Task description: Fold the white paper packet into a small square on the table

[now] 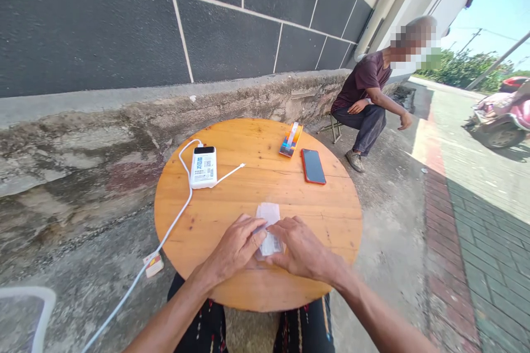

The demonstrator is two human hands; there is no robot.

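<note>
Two bare hands, left hand (238,242) and right hand (300,245), work at a round wooden tabletop (256,182) bearing one packet (269,212), one phone (313,166), one power bank (204,168) and one small box (291,140). One long white cable (182,210) and one short white cord (229,174) accompany the power bank; one seated person (364,80) appears beyond the phone, to its right.

The packet lies nearer the wearer than the phone and to its left. It is flat, whitish and oblong, with a clear, film-like margin at its near end. The grip of each hand is narrow — thumb and fingers gathered on the packet, partly covering it.

The power bank, well to the left of the phone, has a white face, a dark top band, large blue characters too small to read surely and a square code. The small box, just beyond the phone and to its left, is orange and blue with a pale strip. Faint grey print on the packet is illegible.
</note>
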